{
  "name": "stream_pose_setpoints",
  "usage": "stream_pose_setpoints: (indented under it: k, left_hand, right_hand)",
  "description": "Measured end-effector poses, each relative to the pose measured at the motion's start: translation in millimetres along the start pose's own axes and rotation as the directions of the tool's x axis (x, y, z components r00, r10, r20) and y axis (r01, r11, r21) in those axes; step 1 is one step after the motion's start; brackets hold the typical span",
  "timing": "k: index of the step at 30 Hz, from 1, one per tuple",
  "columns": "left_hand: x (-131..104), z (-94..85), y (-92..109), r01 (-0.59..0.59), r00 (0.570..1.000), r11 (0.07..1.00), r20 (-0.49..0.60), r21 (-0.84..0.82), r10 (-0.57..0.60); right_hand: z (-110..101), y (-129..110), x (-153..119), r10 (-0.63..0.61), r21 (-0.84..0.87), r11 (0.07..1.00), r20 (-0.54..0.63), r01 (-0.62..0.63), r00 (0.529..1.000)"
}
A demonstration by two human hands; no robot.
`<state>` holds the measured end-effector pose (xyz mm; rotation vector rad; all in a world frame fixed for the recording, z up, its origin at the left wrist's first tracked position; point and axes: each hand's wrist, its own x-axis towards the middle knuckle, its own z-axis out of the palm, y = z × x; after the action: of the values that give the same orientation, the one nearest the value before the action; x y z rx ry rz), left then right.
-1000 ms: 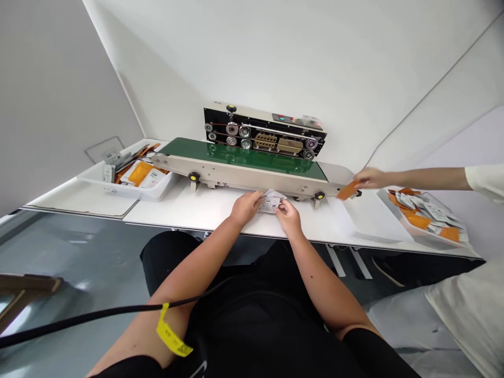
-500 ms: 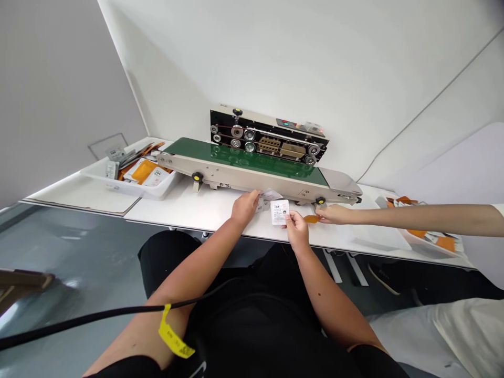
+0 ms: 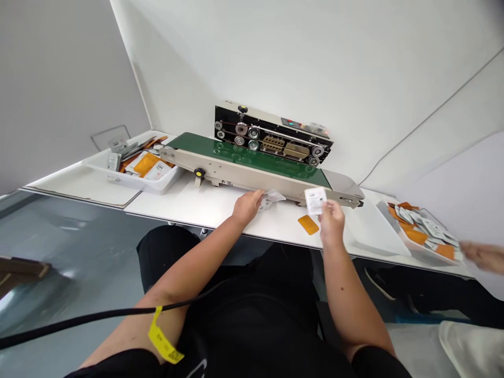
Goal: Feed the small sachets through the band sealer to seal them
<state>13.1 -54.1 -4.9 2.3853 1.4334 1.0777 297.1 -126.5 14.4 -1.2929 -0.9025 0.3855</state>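
Observation:
My right hand [image 3: 332, 220] is closed on a small white printed sachet [image 3: 315, 200], raised in front of the right part of the sealing machine's conveyor. My left hand [image 3: 248, 206] pinches several white sachets [image 3: 272, 198] just below the conveyor's front side. On the white table, between my hands and nearer the edge, lies an orange sachet [image 3: 308, 224]. Behind them stands the band sealing machine [image 3: 271, 139] with a green conveyor belt [image 3: 236, 156]; its rollers and heating blocks are exposed.
A white bin [image 3: 144, 184] of orange and white sachets stands at the left. Another bin [image 3: 425, 255] of sachets is at the right, with a co-worker's hand [image 3: 484, 256] beside it. A black cable [image 3: 98, 316] with a yellow tag crosses my left arm.
My right hand has moved right and slightly up with the white sachet. The co-worker's hand has let go of the orange sachet and withdrawn to the right bin. My left hand has barely moved.

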Motion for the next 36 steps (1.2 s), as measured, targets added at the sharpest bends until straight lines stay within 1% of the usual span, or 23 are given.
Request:
stream_pose_setpoints:
  k: [2,4,6,8,9,11,15,17,19,20,21,22,23,24,25,26,27,28,29,30,31,34,36]
  left_hand:
    - [-0.1,-0.6,0.2,0.001,1.000,1.000,0.005,-0.010,-0.001]
    - [-0.3,-0.9,-0.1,-0.003,1.000,1.000,0.005,-0.015,0.003]
    - [-0.4,-1.3,-0.3,-0.004,1.000,1.000,0.003,-0.012,0.004]
    - [-0.4,-1.9,-0.2,-0.005,1.000,1.000,0.005,-0.007,0.005]
    - [-0.4,-2.3,0.0,-0.006,1.000,1.000,0.008,-0.004,0.006]
    - [-0.4,-3.3,0.8,-0.009,1.000,1.000,0.017,0.001,0.009]
    - [-0.8,-5.1,2.1,-0.009,1.000,1.000,0.022,0.010,0.008]
    - [-1.1,-5.4,2.2,-0.008,1.000,1.000,0.024,0.012,0.008]
    - [-1.2,-5.3,2.1,-0.009,1.000,1.000,0.022,0.013,0.008]
    - [-1.2,-5.0,1.9,-0.010,1.000,1.000,0.020,0.014,0.010]
    - [-1.1,-4.7,1.7,-0.011,1.000,1.000,0.020,0.013,0.011]
    - [-1.0,-4.2,1.6,-0.011,1.000,1.000,0.020,0.011,0.010]
    - [-0.8,-3.6,1.5,-0.009,1.000,1.000,0.020,0.008,0.009]
    - [-0.6,-3.1,1.5,-0.008,1.000,1.000,0.020,0.005,0.007]
    - [-0.4,-2.6,1.5,-0.008,1.000,1.000,0.020,0.004,0.008]
    - [-0.3,-2.1,1.6,-0.011,1.000,1.000,0.017,0.003,0.011]
    - [-0.3,-1.7,1.6,-0.018,1.000,1.000,0.014,0.003,0.017]
    - [-0.4,-1.3,1.7,-0.027,1.000,1.000,0.010,0.004,0.027]
    - [-0.7,-0.9,1.7,-0.037,0.999,0.999,0.005,0.006,0.037]
    - [-0.9,-0.4,1.7,-0.048,0.999,0.999,-0.001,0.009,0.048]
    - [-1.3,0.0,1.5,-0.060,0.998,0.998,-0.007,0.012,0.060]
    - [-1.9,2.1,-0.3,-0.118,0.993,0.993,-0.019,0.005,0.118]
    - [-1.8,4.1,-2.3,-0.177,0.984,0.984,-0.017,-0.019,0.177]
  right_hand:
    - [-0.8,-21.1,46.4,-0.058,0.058,0.996,-0.096,0.064,0.994]
    - [0.9,-39.0,94.5,-0.038,0.069,0.996,-0.130,0.047,0.991]
    - [6.6,-50.0,134.4,0.127,0.056,0.991,-0.076,-0.123,0.989]
    - [16.9,-54.0,161.0,0.308,0.033,0.951,-0.007,-0.308,0.951]
    - [23.4,-54.1,169.4,0.370,0.022,0.929,0.019,-0.370,0.929]
    - [37.7,-52.6,179.1,0.425,0.000,0.905,0.054,-0.425,0.904]
    - [62.6,-51.1,187.0,0.440,-0.056,0.898,0.089,-0.436,0.894]
    - [69.4,-52.5,187.5,0.418,-0.086,0.907,0.080,-0.411,0.905]
    - [71.5,-54.2,180.2,0.363,-0.107,0.927,0.031,-0.358,0.931]
    - [71.1,-54.8,171.8,0.305,-0.116,0.945,-0.013,-0.305,0.952]
    - [70.0,-54.8,159.3,0.205,-0.134,0.968,-0.067,-0.213,0.976]
    - [68.5,-54.0,142.7,0.065,-0.165,0.983,-0.119,-0.084,0.991]
    - [67.1,-52.1,122.5,-0.102,-0.207,0.976,-0.147,0.070,0.984]
    - [66.0,-49.2,99.4,-0.290,-0.262,0.933,-0.140,0.247,0.947]
    - [65.4,-44.9,74.9,-0.425,-0.294,0.873,-0.073,0.388,0.902]
    - [65.5,-39.6,50.4,-0.497,-0.293,0.820,0.062,0.492,0.865]
    - [66.3,-33.3,27.5,-0.534,-0.274,0.765,0.236,0.582,0.812]
    - [67.8,-26.4,7.3,-0.540,-0.253,0.719,0.383,0.648,0.749]
    - [69.9,-19.1,-9.3,-0.525,-0.235,0.692,0.486,0.683,0.699]
    - [72.3,-11.8,-21.8,-0.499,-0.231,0.684,0.543,0.692,0.675]
    - [74.7,-4.7,-30.6,-0.468,-0.241,0.698,0.560,0.675,0.684]
    - [78.5,13.6,-39.7,-0.342,-0.269,0.807,0.513,0.526,0.787]
    - [76.2,23.0,-39.2,-0.241,-0.252,0.882,0.485,0.398,0.841]
